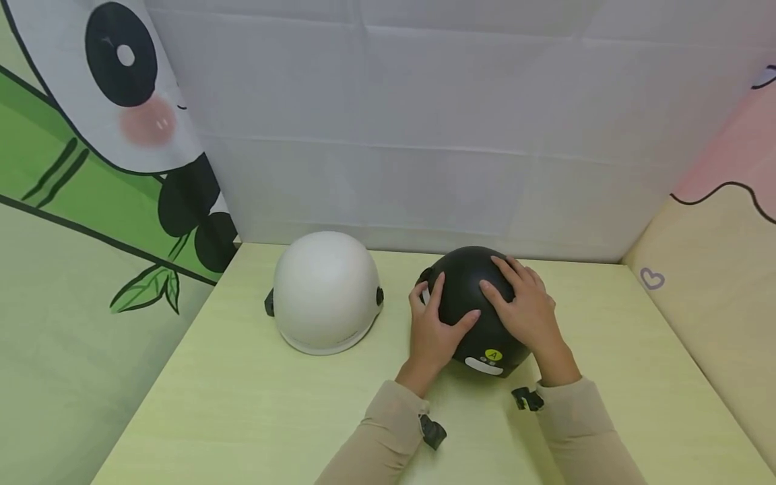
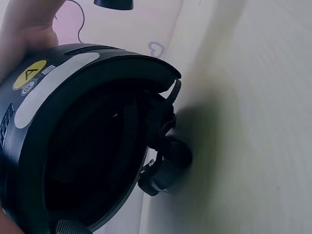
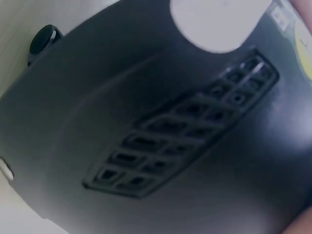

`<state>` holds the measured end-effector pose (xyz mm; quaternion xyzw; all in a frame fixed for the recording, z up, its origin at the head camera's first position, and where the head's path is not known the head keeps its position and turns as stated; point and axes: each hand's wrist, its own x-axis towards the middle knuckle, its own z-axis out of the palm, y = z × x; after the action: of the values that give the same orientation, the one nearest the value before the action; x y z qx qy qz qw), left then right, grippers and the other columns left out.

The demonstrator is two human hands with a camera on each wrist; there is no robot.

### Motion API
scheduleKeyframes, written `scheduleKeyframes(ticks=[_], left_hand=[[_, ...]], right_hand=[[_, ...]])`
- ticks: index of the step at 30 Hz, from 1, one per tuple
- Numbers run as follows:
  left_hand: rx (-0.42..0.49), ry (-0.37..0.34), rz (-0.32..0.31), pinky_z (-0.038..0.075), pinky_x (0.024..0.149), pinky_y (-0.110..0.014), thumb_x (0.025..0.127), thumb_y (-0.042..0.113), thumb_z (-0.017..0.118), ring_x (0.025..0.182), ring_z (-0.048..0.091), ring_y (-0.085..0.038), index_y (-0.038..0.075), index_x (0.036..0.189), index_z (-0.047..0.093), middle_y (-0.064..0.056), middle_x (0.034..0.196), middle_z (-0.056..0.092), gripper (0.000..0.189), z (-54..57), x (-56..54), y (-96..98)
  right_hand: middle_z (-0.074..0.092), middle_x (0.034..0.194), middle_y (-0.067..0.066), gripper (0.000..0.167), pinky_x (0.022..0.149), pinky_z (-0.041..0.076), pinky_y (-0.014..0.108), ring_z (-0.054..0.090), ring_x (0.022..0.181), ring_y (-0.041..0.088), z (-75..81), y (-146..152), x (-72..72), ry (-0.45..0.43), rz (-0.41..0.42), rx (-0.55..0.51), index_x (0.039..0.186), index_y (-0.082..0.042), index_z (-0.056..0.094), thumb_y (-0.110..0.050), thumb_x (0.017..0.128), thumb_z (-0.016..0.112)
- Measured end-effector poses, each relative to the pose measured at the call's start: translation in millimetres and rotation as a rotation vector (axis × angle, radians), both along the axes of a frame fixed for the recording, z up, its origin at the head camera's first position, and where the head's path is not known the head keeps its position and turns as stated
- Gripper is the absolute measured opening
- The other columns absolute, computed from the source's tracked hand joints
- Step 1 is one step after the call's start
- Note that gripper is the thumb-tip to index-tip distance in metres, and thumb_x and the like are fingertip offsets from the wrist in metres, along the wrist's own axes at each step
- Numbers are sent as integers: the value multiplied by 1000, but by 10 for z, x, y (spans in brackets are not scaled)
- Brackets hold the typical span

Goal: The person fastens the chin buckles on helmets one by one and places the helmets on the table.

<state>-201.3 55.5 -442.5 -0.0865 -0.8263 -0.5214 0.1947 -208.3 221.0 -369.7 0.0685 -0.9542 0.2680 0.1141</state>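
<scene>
A black helmet (image 1: 463, 286) is held between both hands at the right of the table. My left hand (image 1: 433, 331) grips its left side, fingers spread over the shell. The right hand (image 1: 529, 311) curves over its right side and top. The shell is tilted, so the left wrist view looks into its dark inside, where a black strap (image 2: 168, 168) hangs by the tabletop. On its near side are a yellow round sticker (image 1: 494, 355) and a white strip (image 1: 483, 366). A vent grille (image 3: 180, 131) fills much of the right wrist view.
To the left, a white helmet (image 1: 327, 296) sits dome up on the pale table (image 1: 242, 404). Behind stands a light fabric wall (image 1: 436, 135), with printed panels on both sides. Black wrist cameras (image 1: 433, 432) are worn at the sleeve cuffs.
</scene>
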Motion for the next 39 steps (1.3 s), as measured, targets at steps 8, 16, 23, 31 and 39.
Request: scheduleKeyframes(ticks=[8, 16, 23, 31, 39], left_hand=[[-124, 20, 10, 45, 94, -51, 81, 59, 70, 118, 49, -39, 21, 152, 38, -19, 146, 28, 87, 154, -2, 4], [-260, 13, 21, 47, 90, -53, 79, 65, 68, 118, 49, -38, 22, 151, 39, -17, 145, 29, 89, 360, 22, 20], [-387, 4, 7, 48, 90, -48, 81, 68, 63, 114, 53, -38, 22, 153, 34, -18, 147, 29, 90, 454, 27, 79], [-441, 32, -18, 46, 90, -54, 83, 68, 61, 123, 48, -36, 24, 155, 31, -17, 150, 27, 90, 471, 43, 89], [-461, 105, -52, 45, 93, -49, 84, 64, 63, 122, 48, -37, 22, 153, 34, -18, 151, 25, 86, 476, 41, 78]], right_hand=[[29, 154, 19, 62, 96, 20, 75, 22, 139, 44, -17, 77, 22, 33, 15, -96, 151, -15, 38, -47, 99, 50], [32, 153, 20, 57, 103, 20, 68, 25, 138, 44, -9, 129, 52, 86, 36, -235, 149, -12, 41, -37, 100, 53], [35, 151, 18, 55, 104, 23, 65, 29, 137, 43, -67, 230, 44, 144, 32, -291, 148, -11, 43, -37, 100, 53], [35, 151, 19, 54, 103, 22, 67, 29, 137, 43, -136, 276, 83, 176, 33, -323, 148, -9, 41, -31, 100, 53], [34, 151, 17, 53, 101, 24, 68, 30, 136, 42, -190, 310, 122, 193, 34, -395, 149, -9, 40, -28, 100, 51]])
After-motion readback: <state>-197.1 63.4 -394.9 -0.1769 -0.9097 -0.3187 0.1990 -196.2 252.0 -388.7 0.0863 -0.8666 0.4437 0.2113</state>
